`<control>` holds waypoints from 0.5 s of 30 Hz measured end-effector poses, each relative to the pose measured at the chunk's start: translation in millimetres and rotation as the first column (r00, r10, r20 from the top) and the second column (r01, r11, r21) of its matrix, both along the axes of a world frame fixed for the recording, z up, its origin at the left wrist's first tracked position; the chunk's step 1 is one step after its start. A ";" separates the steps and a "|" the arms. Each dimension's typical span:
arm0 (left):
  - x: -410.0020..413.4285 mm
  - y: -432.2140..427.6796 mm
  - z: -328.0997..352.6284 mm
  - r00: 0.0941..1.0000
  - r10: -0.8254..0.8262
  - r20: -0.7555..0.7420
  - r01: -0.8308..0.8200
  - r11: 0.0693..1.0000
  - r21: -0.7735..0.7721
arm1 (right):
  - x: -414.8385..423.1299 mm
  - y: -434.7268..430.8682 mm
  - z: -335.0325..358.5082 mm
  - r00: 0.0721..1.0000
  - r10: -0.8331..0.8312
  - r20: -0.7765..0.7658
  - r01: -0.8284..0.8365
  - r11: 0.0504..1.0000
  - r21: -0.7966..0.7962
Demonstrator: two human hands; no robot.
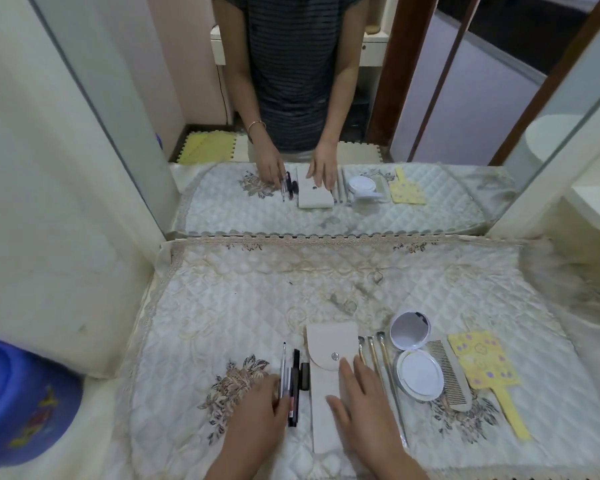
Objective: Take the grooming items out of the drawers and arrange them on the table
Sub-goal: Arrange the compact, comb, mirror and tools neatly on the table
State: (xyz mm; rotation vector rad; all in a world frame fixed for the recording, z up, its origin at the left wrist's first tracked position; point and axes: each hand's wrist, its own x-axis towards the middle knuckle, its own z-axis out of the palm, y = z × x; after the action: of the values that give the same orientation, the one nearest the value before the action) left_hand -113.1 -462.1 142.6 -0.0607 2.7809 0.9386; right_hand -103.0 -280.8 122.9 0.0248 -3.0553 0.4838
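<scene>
- Grooming items (pixel 395 362) lie in a row near the table's (pixel 222 289) near edge.
- Left hand (pixel 257 414): fingers together against the thin pens (pixel 293 382); a sideways nudge could roll them.
- Right hand (pixel 361 393): spread flat on the pouch (pixel 326 344); sliding it risks disturbing the metal tools (pixel 381 362) just beside.

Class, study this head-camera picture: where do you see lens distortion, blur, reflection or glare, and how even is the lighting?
Head view: wide-angle bending curves the mirror frame and walls; the right table edge smears into blur; the wall mirror doubles the pouch, the comb and both hands; the compact mirror shows pale glare; the light is soft and dim, the shadows faint.
</scene>
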 end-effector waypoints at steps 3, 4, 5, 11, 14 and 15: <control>-5.3 -1.9 -4.5 0.988 -0.080 -0.129 0.055 0.982 -0.183 | -1.3 11.2 5.9 0.999 0.032 -0.030 -0.033 0.999 -0.034; -7.4 -0.2 -5.3 0.977 -0.141 -0.159 0.106 0.972 -0.209 | -0.9 16.9 5.4 0.999 0.021 -0.050 -0.023 0.999 -0.049; -8.9 3.0 -4.5 0.964 -0.197 -0.177 0.153 0.959 -0.238 | -0.2 23.1 5.3 0.999 0.004 -0.051 -0.008 0.997 -0.071; 0.1 46.3 -17.5 0.853 -0.519 -0.049 0.453 0.785 -0.422 | 16.5 63.1 5.8 0.999 -0.012 -0.052 0.007 0.994 -0.107; 5.3 57.1 -24.0 0.855 -0.519 0.000 0.472 0.777 -0.416 | 15.2 87.1 7.3 0.984 -0.168 -0.053 0.159 0.977 -0.145; 5.0 58.2 -22.1 0.859 -0.512 0.015 0.471 0.777 -0.419 | 12.5 94.9 7.8 0.975 -0.217 -0.041 0.208 0.965 -0.159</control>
State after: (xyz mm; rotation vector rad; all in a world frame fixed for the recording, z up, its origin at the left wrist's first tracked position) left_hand -108.1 -403.9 120.6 0.6424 2.8022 0.2234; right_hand -90.5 -185.9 130.7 -0.2866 -2.9079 0.6864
